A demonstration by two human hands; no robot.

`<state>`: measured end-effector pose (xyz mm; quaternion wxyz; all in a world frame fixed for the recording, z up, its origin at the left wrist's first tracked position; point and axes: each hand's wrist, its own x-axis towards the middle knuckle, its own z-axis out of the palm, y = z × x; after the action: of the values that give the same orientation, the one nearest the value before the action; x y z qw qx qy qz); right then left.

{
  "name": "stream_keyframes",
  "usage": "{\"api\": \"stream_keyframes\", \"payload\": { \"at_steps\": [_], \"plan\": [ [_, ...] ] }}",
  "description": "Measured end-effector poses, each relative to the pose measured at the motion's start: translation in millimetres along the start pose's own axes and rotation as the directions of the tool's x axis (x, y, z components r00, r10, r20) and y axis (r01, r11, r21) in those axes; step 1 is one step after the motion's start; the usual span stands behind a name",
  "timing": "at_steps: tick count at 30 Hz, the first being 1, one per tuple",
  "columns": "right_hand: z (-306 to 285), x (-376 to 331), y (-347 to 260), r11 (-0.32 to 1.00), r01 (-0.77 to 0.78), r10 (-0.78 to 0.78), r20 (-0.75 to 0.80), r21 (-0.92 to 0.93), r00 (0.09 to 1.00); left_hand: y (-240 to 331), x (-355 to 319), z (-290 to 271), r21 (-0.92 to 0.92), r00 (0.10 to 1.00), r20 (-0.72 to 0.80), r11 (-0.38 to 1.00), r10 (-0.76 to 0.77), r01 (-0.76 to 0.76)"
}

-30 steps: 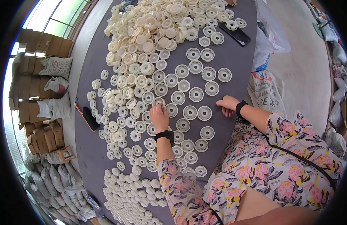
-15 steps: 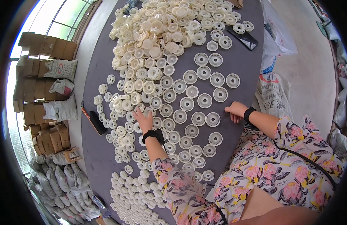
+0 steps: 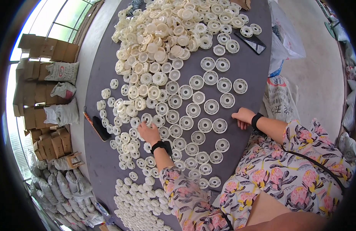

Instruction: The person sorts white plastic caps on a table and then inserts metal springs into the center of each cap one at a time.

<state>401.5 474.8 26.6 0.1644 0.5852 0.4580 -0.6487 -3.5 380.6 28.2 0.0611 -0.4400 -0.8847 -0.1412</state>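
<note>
My left hand (image 3: 149, 133) is over the middle of the table, its fingertips closed at the rim of a round white plastic disc (image 3: 147, 118) with a raised edge. Around it lie small off-white plastic rings (image 3: 124, 136) on one side and larger flat discs with dark centre holes (image 3: 186, 123) on the other. My right hand (image 3: 244, 117) rests at the table's near right edge, fingers loosely curled, with nothing seen in them. Closest to it is one of the larger discs (image 3: 219, 126), which it does not touch.
A big heap of cream plastic parts (image 3: 162, 30) covers the far end of the dark table (image 3: 99, 161). Small white caps (image 3: 139, 200) crowd the near left. A black brush (image 3: 100, 127) lies at the left edge, a phone (image 3: 253, 41) at the far right. Sacks and cartons stand beyond.
My left hand has drawn back slightly toward me from the edge of the heap, and a disc now shows at its fingertips. The right hand has hardly moved.
</note>
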Motion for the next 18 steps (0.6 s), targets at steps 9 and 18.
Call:
{"api": "stream_keyframes", "payload": {
  "at_steps": [9,18],
  "plan": [
    [8,-5,0,0.999,0.003,-0.004,-0.012,-0.042,1.000,23,-8,10,0.122,0.951,0.304,0.988,0.053,-0.094],
    [7,-13,3,1.000,0.023,-0.023,-0.012,-0.019,1.000,3,-31,20,-0.742,0.952,0.153,0.605,-0.264,0.288]
  ]
}}
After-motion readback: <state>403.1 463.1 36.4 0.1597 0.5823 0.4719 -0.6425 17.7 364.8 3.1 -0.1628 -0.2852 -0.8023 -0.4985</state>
